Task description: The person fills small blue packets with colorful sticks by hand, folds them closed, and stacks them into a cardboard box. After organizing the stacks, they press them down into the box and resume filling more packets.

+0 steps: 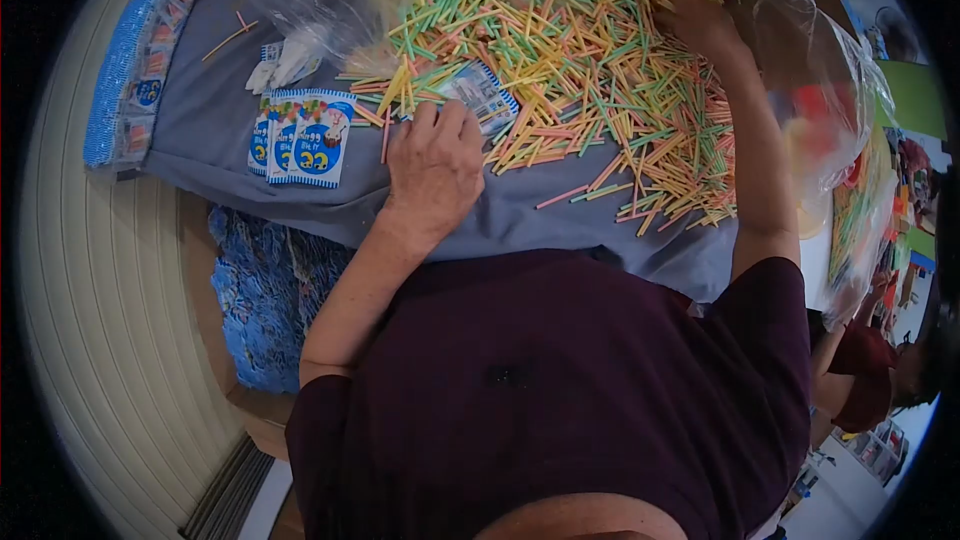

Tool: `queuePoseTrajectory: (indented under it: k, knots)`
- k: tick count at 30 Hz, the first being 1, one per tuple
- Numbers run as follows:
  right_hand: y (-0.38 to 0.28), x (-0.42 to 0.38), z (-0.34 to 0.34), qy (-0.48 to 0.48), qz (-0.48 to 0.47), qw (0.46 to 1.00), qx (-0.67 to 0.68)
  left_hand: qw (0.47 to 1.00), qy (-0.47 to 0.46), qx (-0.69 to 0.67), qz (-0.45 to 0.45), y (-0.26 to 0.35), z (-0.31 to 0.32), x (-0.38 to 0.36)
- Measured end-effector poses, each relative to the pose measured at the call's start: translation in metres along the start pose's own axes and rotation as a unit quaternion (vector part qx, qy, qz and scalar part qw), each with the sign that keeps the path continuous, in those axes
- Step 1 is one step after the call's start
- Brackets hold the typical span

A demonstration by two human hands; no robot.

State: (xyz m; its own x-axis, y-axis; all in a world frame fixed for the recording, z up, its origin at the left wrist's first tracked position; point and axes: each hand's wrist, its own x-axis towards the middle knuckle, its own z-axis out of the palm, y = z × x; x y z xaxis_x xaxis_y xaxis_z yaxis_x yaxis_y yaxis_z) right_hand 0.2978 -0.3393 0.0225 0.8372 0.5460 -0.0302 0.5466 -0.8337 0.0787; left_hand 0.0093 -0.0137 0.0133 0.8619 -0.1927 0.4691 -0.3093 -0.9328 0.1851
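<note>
My left hand (435, 172) rests near the front edge of the grey cloth, its fingers curled over the near-left edge of a small clear and blue-striped packet (484, 100). Thin pastel candy sticks (560, 50) in pink, green, yellow and orange lie in a big heap before me. At the far right of the heap, my right hand (703, 28) reaches in among the sticks; its fingertips are hidden there. Left of my left hand lie several flat white-and-blue printed packets (318, 145), overlapping in a row.
A large bag of blue-striped packets (135, 70) stands at the left edge. Clear plastic sheeting (320, 0) lies by the heap. Loose sticks (232, 40) are on the grey cloth (205, 105). A box with blue packaging (260, 290) is below. Another person (862, 375) sits at right.
</note>
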Motion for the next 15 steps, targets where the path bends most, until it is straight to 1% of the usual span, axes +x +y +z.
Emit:
queuePoseTrajectory:
  k: [1, 2, 3, 4, 6, 7, 8, 9, 10, 12, 13, 14, 15]
  knots:
    - [0.011, 0.001, 0.004, -0.001, -0.002, 1.000, -0.001, 1.000, -0.016, 0.021, 0.016, 0.001, 0.002, -0.002]
    - [0.022, 0.003, 0.007, -0.007, 0.011, 0.999, 0.032, 1.000, -0.014, 0.021, 0.013, 0.001, 0.004, -0.004]
    - [0.021, 0.004, 0.003, -0.013, 0.025, 0.997, 0.066, 1.000, -0.007, 0.011, 0.013, 0.001, 0.008, -0.007]
    - [0.021, 0.001, -0.001, -0.013, 0.023, 0.998, 0.064, 1.000, -0.001, 0.001, 0.014, 0.001, 0.011, -0.009]
    - [0.020, -0.019, -0.014, 0.058, 0.092, 0.974, 0.200, 1.000, 0.010, -0.010, 0.009, 0.000, 0.014, -0.011]
    - [0.019, -0.023, -0.014, 0.057, 0.093, 0.974, 0.200, 1.000, 0.019, -0.020, 0.006, 0.000, 0.014, -0.012]
    - [0.018, -0.028, -0.013, 0.082, 0.095, 0.929, 0.348, 1.000, 0.018, -0.021, 0.006, 0.000, 0.013, -0.012]
    - [0.014, -0.031, -0.010, 0.103, 0.093, 0.861, 0.490, 0.996, 0.042, -0.073, -0.029, 0.000, 0.006, -0.009]
    - [0.011, -0.035, -0.007, 0.096, 0.090, 0.859, 0.495, 0.988, 0.064, -0.122, -0.068, 0.000, 0.000, -0.010]
    - [-0.002, -0.043, 0.001, 0.109, 0.052, 0.759, 0.640, 0.988, 0.036, -0.128, -0.075, -0.008, -0.001, -0.016]
    - [-0.025, -0.042, -0.009, 0.111, 0.094, 0.691, 0.708, 0.987, 0.021, -0.141, -0.069, -0.013, 0.000, -0.015]
    - [-0.035, -0.036, -0.006, 0.103, 0.090, 0.688, 0.713, 0.990, 0.011, -0.127, -0.054, -0.013, -0.001, -0.015]
    - [-0.041, -0.033, -0.004, 0.100, 0.058, 0.667, 0.736, 0.991, 0.008, -0.123, -0.059, -0.013, 0.001, -0.015]
